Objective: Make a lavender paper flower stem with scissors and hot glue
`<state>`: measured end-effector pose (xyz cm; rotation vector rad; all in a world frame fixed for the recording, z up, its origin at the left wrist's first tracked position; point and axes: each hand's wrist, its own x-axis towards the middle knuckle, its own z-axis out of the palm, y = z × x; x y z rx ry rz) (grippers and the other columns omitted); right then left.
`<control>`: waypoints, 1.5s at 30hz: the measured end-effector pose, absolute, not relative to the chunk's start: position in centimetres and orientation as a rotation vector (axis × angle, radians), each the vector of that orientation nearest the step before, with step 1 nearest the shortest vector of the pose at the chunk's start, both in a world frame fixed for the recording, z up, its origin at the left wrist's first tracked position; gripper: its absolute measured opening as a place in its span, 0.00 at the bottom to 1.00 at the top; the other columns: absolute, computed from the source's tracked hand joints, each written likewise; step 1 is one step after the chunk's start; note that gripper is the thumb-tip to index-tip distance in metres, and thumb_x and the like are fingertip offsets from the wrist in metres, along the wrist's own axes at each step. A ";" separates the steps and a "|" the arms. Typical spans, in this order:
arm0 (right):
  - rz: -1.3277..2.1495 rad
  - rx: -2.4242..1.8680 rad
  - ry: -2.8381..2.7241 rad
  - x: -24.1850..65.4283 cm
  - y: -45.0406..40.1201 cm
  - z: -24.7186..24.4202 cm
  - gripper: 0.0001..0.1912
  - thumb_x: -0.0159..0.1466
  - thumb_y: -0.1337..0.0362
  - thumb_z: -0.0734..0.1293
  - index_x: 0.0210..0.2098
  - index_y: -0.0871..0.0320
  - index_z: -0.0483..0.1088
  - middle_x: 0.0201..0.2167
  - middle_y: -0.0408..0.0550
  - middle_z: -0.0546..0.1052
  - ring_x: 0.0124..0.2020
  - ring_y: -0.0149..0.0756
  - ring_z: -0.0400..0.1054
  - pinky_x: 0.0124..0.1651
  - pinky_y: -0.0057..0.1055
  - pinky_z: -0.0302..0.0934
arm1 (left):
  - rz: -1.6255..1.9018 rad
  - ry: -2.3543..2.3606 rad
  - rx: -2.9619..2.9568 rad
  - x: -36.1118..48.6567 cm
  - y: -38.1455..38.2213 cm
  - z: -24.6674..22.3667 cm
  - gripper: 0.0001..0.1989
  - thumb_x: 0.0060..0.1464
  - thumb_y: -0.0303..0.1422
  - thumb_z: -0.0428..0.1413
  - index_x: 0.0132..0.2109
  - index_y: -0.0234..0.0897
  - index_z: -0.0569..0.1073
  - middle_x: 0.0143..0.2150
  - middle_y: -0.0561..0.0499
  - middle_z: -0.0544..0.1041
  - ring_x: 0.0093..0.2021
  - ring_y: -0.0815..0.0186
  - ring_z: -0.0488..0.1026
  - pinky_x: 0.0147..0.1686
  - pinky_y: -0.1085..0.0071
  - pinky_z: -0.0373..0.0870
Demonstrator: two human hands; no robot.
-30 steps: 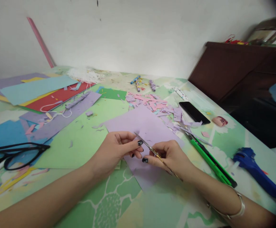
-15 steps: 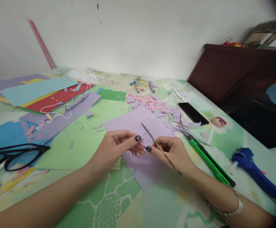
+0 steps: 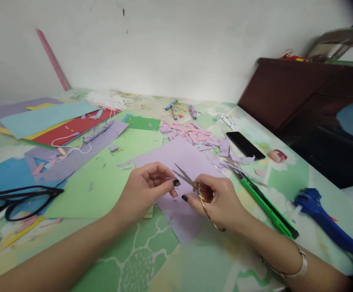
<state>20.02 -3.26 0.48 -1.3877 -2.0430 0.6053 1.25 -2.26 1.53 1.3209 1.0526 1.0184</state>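
Note:
My right hand (image 3: 220, 198) grips a pair of gold-handled scissors (image 3: 191, 180), the thumb in one loop and the blades parted, tips toward my left hand. Thumb and forefinger of my left hand (image 3: 150, 184) are pinched together just left of the blades. Whatever sits in that pinch is too small to make out. Both hands are above a lilac paper sheet (image 3: 191, 223), which lies partly over a light green sheet (image 3: 103, 182). Tiny dark slivers show on the lilac sheet by the fingers.
Pink and purple paper scraps (image 3: 191, 136) lie beyond the sheet. To the right are a black phone (image 3: 245, 145), a green box cutter (image 3: 267, 207) and a blue tape dispenser (image 3: 325, 219). Black glasses (image 3: 30, 202), coloured papers (image 3: 51, 117) and white string (image 3: 106, 99) are at left.
The scissor blades have parted from closed, and the scissors have turned more toward my left hand. My left fingers have drawn together into a tighter pinch.

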 end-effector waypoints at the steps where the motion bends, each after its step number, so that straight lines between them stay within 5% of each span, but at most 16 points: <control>1: 0.568 -1.378 -2.050 20.1 -3.2 0.4 0.13 0.52 0.59 0.68 0.21 0.58 0.60 0.14 0.35 0.57 0.18 0.24 0.49 0.22 0.23 0.45 | 1.002 1.060 1.319 1.2 -2.3 1.6 0.03 0.47 0.28 0.59 0.30 0.34 0.72 0.23 0.54 0.75 0.25 0.69 0.73 0.28 0.75 0.68; 9: 0.392 -1.341 -2.112 20.0 -3.3 -0.1 0.12 0.53 0.60 0.67 0.21 0.58 0.61 0.14 0.36 0.59 0.17 0.24 0.52 0.23 0.23 0.46 | 0.892 1.047 1.317 1.1 -2.2 1.2 0.07 0.49 0.33 0.58 0.28 0.35 0.75 0.20 0.54 0.71 0.21 0.72 0.65 0.23 0.76 0.62; 20: 0.280 -1.291 -2.140 19.9 -3.3 -0.4 0.12 0.55 0.60 0.66 0.21 0.59 0.64 0.13 0.36 0.59 0.16 0.23 0.52 0.22 0.23 0.46 | 0.855 1.026 1.364 1.4 -2.5 1.8 0.10 0.53 0.27 0.52 0.25 0.35 0.72 0.21 0.56 0.68 0.22 0.74 0.62 0.24 0.77 0.59; 45: 0.116 -1.221 -2.113 19.8 -3.3 -0.8 0.13 0.54 0.63 0.67 0.17 0.60 0.63 0.10 0.36 0.60 0.14 0.21 0.52 0.20 0.20 0.47 | 0.863 0.999 1.402 1.2 -2.3 1.5 0.10 0.54 0.27 0.51 0.26 0.34 0.72 0.22 0.57 0.70 0.23 0.74 0.66 0.27 0.78 0.62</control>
